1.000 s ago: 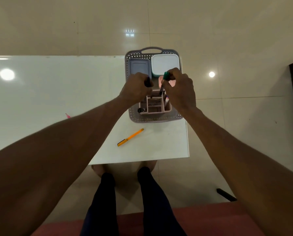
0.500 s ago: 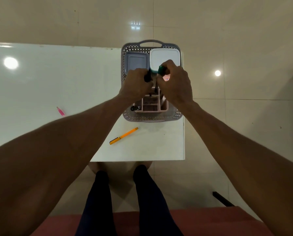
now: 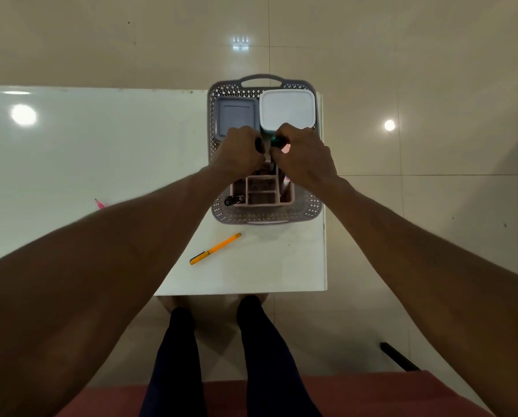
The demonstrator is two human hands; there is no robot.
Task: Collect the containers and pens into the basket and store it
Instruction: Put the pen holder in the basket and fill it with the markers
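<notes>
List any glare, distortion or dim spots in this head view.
Head view: round lamp glare on the white table and floor; wide-angle bending at the frame edges; both forearms dark and underlit; left hand and right hand shade the pink organizer in the basket.

We see both arms stretched forward from the lower corners, forearms bare, converging toward the middle. Our left hand (image 3: 239, 155) is curled into a fist, knuckles up, fingers wrapped round a dark pen (image 3: 258, 145) whose tip pokes out on the thumb side. Our right hand (image 3: 304, 156) sits just beside it — nearly touching — with fingers bent and pinching a green-capped pen (image 3: 275, 142) held upright. Both wrists are fairly straight. Below, our two legs in dark trousers stand side by side.
</notes>
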